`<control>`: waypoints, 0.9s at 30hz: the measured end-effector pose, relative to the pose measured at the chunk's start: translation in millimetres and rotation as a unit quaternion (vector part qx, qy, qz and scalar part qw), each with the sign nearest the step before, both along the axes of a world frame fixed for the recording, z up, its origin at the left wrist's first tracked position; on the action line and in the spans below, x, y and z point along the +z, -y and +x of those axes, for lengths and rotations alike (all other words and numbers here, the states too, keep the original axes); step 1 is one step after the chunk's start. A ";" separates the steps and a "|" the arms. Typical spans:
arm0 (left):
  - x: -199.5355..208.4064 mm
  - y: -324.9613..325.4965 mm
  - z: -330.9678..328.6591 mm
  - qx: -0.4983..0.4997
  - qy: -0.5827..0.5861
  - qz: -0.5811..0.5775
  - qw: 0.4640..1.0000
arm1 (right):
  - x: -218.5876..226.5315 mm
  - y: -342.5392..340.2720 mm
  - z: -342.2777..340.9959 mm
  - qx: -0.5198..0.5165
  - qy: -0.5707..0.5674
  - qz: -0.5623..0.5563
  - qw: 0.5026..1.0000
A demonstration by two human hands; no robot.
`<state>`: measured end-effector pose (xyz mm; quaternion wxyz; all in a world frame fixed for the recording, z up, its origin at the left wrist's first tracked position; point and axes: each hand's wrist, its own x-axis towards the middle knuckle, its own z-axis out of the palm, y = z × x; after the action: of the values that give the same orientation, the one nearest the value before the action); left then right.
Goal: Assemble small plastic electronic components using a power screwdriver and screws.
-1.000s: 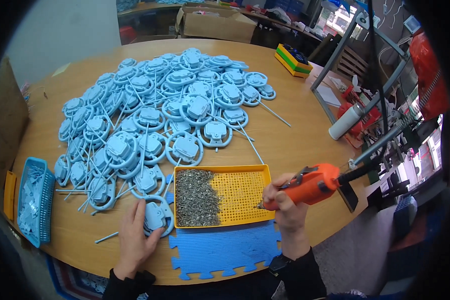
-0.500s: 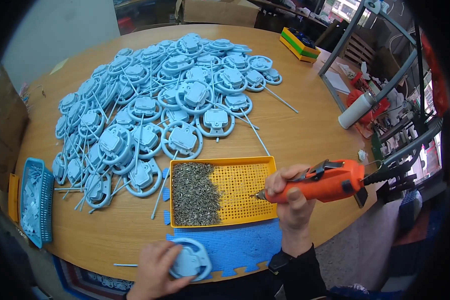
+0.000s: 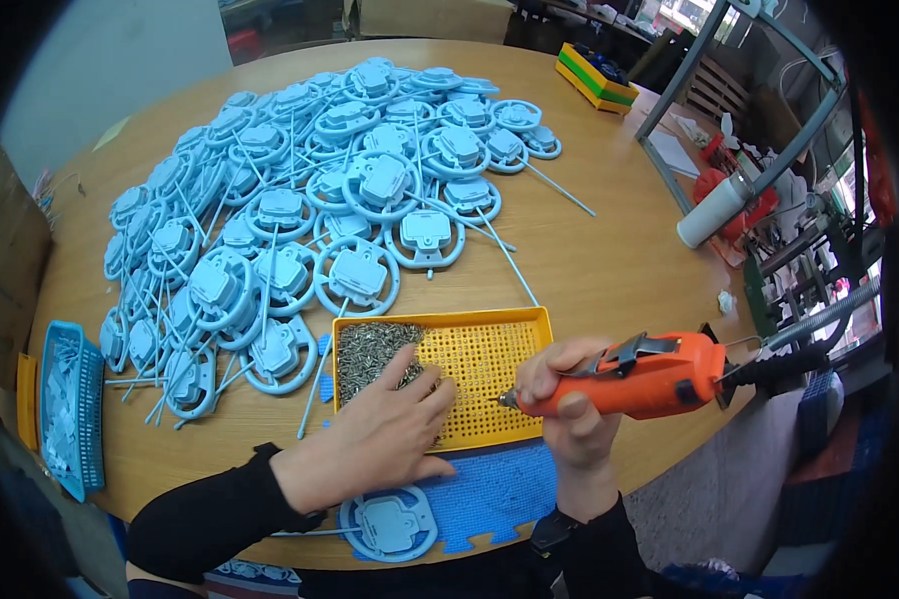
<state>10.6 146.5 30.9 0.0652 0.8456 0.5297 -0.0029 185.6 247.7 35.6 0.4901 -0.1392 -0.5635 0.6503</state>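
Note:
My left hand point(image 3: 378, 431) reaches over the yellow perforated tray point(image 3: 484, 346), its fingers stretched out at the edge of a heap of small metal screws point(image 3: 365, 344). Some fingertips are down among the screws, and nothing shows between them. An orange electric screwdriver point(image 3: 659, 377) is gripped in my right hand point(image 3: 572, 409), its bit pointing left above the bare half of the tray. Below my left wrist, a light-blue round plastic part point(image 3: 390, 526) with a long thin rod lies flat on the blue foam mat point(image 3: 504, 489).
A large pile of similar light-blue parts point(image 3: 360, 270) covers the table's left and middle. At the left edge stands a blue basket point(image 3: 92, 419) of small pale pieces. Far right are a yellow-green box point(image 3: 594, 85), a metal frame point(image 3: 689, 85) and a white bottle point(image 3: 714, 212).
My left hand has let go of the round part and moved up into the screw tray. That part now lies on the mat. My right hand still holds the screwdriver, slightly further left.

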 end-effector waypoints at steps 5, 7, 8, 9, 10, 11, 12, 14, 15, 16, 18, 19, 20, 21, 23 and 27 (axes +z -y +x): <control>14.9 10.9 -8.1 0.015 -0.023 -0.010 1.000 | -3.6 -2.1 1.8 0.016 -0.022 -0.006 1.000; 13.4 11.3 -8.8 0.018 -0.012 -0.027 0.999 | -4.0 -3.1 2.5 0.020 -0.017 -0.007 1.000; 10.6 11.7 -9.2 0.020 -0.011 -0.004 1.000 | -3.9 -3.5 2.6 0.023 -0.013 -0.007 1.000; 8.1 11.6 -9.4 0.023 -0.009 0.019 1.000 | -4.4 -3.4 2.4 0.022 -0.012 -0.007 1.000; 6.0 10.7 -10.0 0.023 -0.008 0.019 1.000 | -6.0 -3.6 1.1 0.022 -0.011 -0.013 1.000; 3.9 10.0 -10.5 0.028 0.004 0.032 0.999 | -7.3 -3.5 0.1 0.021 -0.010 -0.018 1.000; 1.7 9.5 -11.0 0.033 0.016 0.045 0.998 | -8.1 -3.4 -0.6 0.021 -0.009 -0.019 1.000; -4.5 9.1 -13.0 0.044 0.033 0.061 0.997 | -8.9 -4.1 -1.6 0.023 -0.008 -0.017 1.000; -6.6 9.5 -13.6 0.054 0.049 0.076 0.994 | -9.2 -4.1 -2.3 0.024 -0.006 -0.018 1.000; -5.8 9.8 -13.3 0.055 0.049 0.075 0.994 | -9.2 -4.1 -3.3 0.027 -0.008 -0.013 1.000; -0.3 12.1 -11.4 0.046 0.045 0.094 0.994 | -10.0 -4.3 -4.8 0.031 -0.009 -0.010 0.999; 3.4 15.4 -8.7 0.045 0.047 0.093 0.994 | -9.9 -4.7 -4.1 0.036 -0.009 -0.010 0.999; 8.0 21.5 -3.5 0.039 0.055 0.096 0.993 | -9.0 -5.3 -2.3 0.039 -0.008 -0.009 0.999; 11.4 28.7 2.5 0.033 0.063 0.099 0.993 | -8.1 -6.1 0.3 0.036 -0.005 -0.009 0.999; 15.2 61.3 13.4 0.070 0.120 0.072 0.988 | -7.7 -4.9 -0.1 0.042 -0.001 -0.009 0.999; 10.0 131.3 40.0 0.244 0.237 0.071 0.938 | -6.1 -0.5 -4.6 0.025 -0.004 -0.003 1.000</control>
<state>50.6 15.2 40.9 0.1279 0.6687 0.6881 0.2511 181.0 248.2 29.5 0.4755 -0.1247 -0.5627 0.6646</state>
